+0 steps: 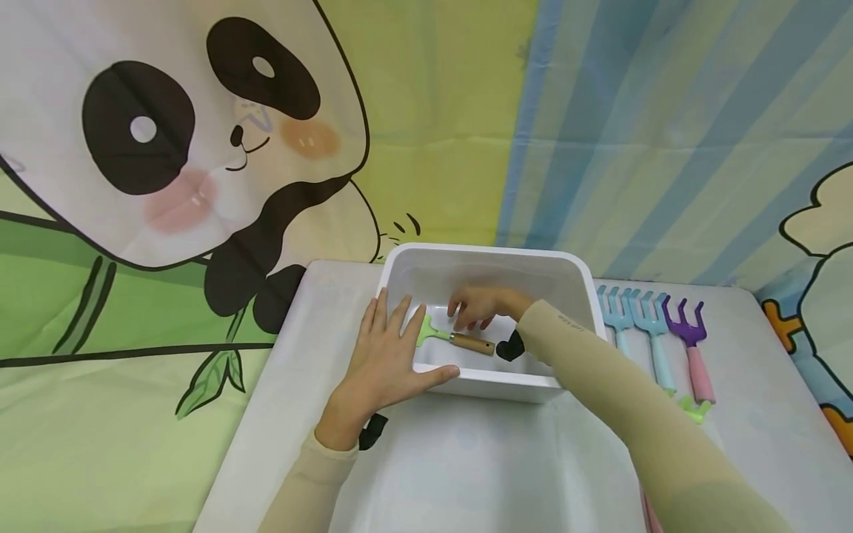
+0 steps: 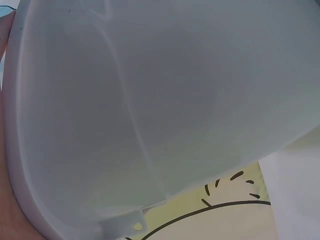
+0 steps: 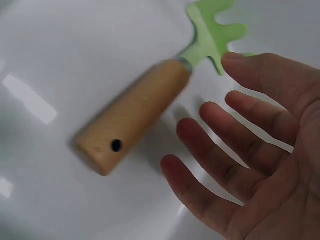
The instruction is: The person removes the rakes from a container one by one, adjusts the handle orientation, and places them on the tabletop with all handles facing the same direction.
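Observation:
A white plastic bin (image 1: pixel 489 253) stands on the table, and inside it lies a small hand rake (image 1: pixel 473 343) with a light green head and a wooden handle. My left hand (image 1: pixel 383 363) rests with spread fingers over the bin's left front corner. In the left wrist view the bin's outer wall (image 2: pixel 150 100) fills most of the picture. My right hand (image 1: pixel 483 303) reaches down inside the bin, beside the rake. The right wrist view shows its fingers (image 3: pixel 230 175) loosely bent, holding nothing, with the thumb overlapping the rake's green prongs (image 3: pixel 215 30).
Right of the bin lie two light blue hand rakes (image 1: pixel 618 317) and a purple one with a pink handle (image 1: pixel 700 374). Green prongs (image 1: pixel 696 409) show beyond the right sleeve, which hides the rest. A printed panda cloth (image 1: pixel 426 133) hangs behind the table.

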Motion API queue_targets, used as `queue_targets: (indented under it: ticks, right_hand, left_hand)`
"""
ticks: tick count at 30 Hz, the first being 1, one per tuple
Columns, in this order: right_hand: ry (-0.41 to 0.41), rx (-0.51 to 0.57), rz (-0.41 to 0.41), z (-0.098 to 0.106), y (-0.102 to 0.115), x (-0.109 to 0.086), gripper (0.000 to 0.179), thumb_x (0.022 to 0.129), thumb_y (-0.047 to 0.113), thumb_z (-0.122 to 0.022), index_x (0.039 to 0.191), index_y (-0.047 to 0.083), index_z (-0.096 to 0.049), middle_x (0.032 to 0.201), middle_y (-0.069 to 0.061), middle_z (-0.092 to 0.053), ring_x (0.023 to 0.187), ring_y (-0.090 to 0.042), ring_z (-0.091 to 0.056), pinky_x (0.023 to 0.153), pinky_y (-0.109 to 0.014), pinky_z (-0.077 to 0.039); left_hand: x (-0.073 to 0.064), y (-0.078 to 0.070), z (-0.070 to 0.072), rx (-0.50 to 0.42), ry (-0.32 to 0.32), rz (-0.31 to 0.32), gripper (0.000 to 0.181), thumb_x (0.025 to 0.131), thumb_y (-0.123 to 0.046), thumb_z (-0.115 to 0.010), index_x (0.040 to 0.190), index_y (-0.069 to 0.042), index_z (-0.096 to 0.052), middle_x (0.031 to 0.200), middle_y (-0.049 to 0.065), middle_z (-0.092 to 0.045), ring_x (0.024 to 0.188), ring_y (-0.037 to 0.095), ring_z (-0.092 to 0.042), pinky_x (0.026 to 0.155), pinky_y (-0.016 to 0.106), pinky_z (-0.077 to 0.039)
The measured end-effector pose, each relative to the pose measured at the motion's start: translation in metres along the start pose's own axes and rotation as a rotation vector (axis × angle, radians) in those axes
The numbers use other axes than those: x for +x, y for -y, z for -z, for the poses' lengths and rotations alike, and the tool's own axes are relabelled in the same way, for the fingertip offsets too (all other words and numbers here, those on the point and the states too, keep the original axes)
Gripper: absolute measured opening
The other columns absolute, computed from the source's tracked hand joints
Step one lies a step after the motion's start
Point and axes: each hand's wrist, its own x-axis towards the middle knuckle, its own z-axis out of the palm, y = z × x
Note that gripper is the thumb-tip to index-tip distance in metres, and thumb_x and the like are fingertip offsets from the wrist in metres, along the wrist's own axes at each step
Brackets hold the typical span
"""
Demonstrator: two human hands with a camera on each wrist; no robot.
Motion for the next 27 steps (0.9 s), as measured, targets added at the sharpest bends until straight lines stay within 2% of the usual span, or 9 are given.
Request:
queue_targets:
  ticks: [6, 9, 13, 18, 21, 27]
  right_hand:
    - [0.019, -0.089, -0.048, -0.013, -0.003, 0.004, 0.037, 0.093, 0.017, -0.072, 0.126, 0.005, -0.060, 0.109, -0.007, -0.059, 0.091, -0.022, -0.060, 0.084, -0.045, -0.056]
    - [0.019, -0.151, -0.054, -0.018, -0.004, 0.005, 0.036, 0.092, 0.016, -0.072, 0.125, 0.007, -0.060, 0.106, -0.008, -0.058, 0.083, -0.020, -0.059, 0.078, -0.040, -0.058]
    - [0.014, -0.176, -0.052, -0.023, -0.004, 0.005, 0.036, 0.090, 0.010, -0.073, 0.123, 0.010, -0.059, 0.102, -0.009, -0.058, 0.072, -0.020, -0.057, 0.069, -0.036, -0.058]
    - [0.016, -0.217, -0.043, -0.025, -0.003, 0.007, 0.032, 0.092, 0.010, -0.071, 0.122, 0.009, -0.059, 0.105, -0.008, -0.057, 0.073, -0.018, -0.057, 0.066, -0.032, -0.056]
    - [0.015, -0.245, -0.048, -0.023, 0.001, 0.006, 0.033, 0.093, 0.011, -0.069, 0.124, 0.007, -0.058, 0.105, -0.007, -0.058, 0.075, -0.018, -0.059, 0.067, -0.032, -0.056]
    - [-0.034, -0.219, -0.033, -0.020, 0.005, 0.007, 0.031, 0.092, 0.004, -0.064, 0.123, 0.003, -0.057, 0.098, -0.010, -0.058, 0.073, -0.022, -0.060, 0.071, -0.041, -0.059]
  left_hand:
    - [0.001, -0.001, 0.001, 0.005, -0.001, 0.001, 0.112, 0.078, -0.093, -0.031, 0.151, -0.010, -0.046, 0.156, 0.017, -0.036, 0.148, 0.046, -0.006, 0.118, 0.054, -0.001]
    - [0.001, -0.002, 0.001, 0.008, 0.001, -0.004, 0.112, 0.078, -0.093, -0.031, 0.151, -0.010, -0.046, 0.156, 0.018, -0.036, 0.148, 0.046, -0.006, 0.118, 0.055, -0.001]
    - [0.002, -0.002, 0.001, 0.006, 0.003, -0.008, 0.112, 0.078, -0.093, -0.031, 0.151, -0.009, -0.046, 0.156, 0.018, -0.035, 0.149, 0.046, -0.005, 0.118, 0.055, -0.001]
    - [0.001, -0.002, 0.001, 0.005, 0.002, -0.005, 0.112, 0.078, -0.093, -0.031, 0.151, -0.009, -0.046, 0.157, 0.018, -0.035, 0.149, 0.045, -0.004, 0.118, 0.055, 0.000]
    - [0.001, -0.002, 0.001, 0.005, 0.004, -0.002, 0.112, 0.078, -0.093, -0.031, 0.151, -0.010, -0.046, 0.157, 0.018, -0.035, 0.149, 0.045, -0.004, 0.118, 0.055, 0.000]
    - [0.000, -0.001, 0.001, 0.000, -0.001, -0.002, 0.111, 0.078, -0.093, -0.033, 0.150, -0.010, -0.047, 0.156, 0.018, -0.037, 0.149, 0.046, -0.006, 0.118, 0.055, 0.000]
